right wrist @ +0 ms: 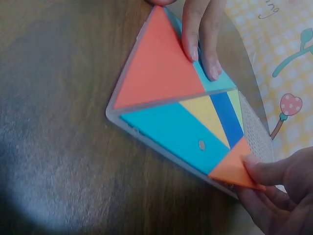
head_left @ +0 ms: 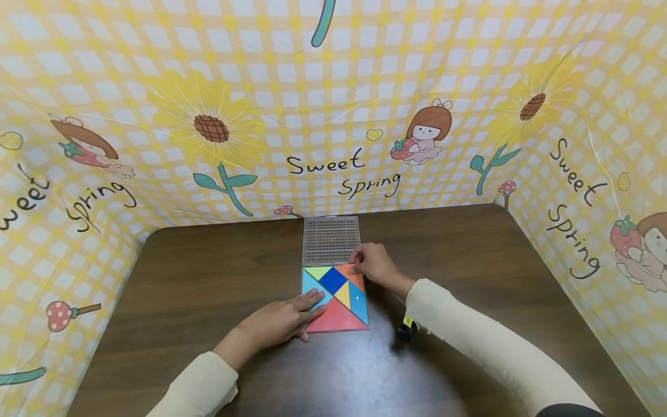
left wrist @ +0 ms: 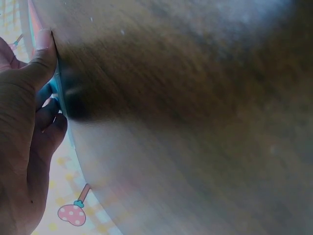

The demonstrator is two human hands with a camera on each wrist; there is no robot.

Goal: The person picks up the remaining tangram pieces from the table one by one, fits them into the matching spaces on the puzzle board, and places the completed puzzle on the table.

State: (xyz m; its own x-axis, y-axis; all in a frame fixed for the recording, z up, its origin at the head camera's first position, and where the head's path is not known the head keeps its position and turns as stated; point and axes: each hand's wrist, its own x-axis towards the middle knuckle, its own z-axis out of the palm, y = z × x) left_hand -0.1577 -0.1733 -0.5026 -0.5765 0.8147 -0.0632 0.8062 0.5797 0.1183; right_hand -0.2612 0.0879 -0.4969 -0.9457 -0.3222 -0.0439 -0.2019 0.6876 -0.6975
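A square tangram set lies in a clear plastic case (right wrist: 115, 114) on the table. My left hand (head_left: 276, 323) rests its fingers, nearly straight, on the light blue triangle (right wrist: 222, 82), partly covering it; its thumb is at the case's near edge. At the far right corner, my right hand (head_left: 379, 267) pinches the orange triangle (right wrist: 235, 165) between thumb and fingers. Beside that piece are the blue square (head_left: 332, 281), the yellow triangle (head_left: 343, 295) and the blue parallelogram (head_left: 358, 302). A large red triangle (head_left: 339, 317) fills the near side, and a green triangle (head_left: 315, 271) the far left corner.
The case's gridded lid (head_left: 330, 238) lies folded back beyond the pieces. Around them is the brown wooden table (head_left: 224, 266), bounded at the back and sides by a yellow checked cloth (head_left: 312, 104). A small black object (head_left: 408, 331) with a yellow tag hangs by the right sleeve.
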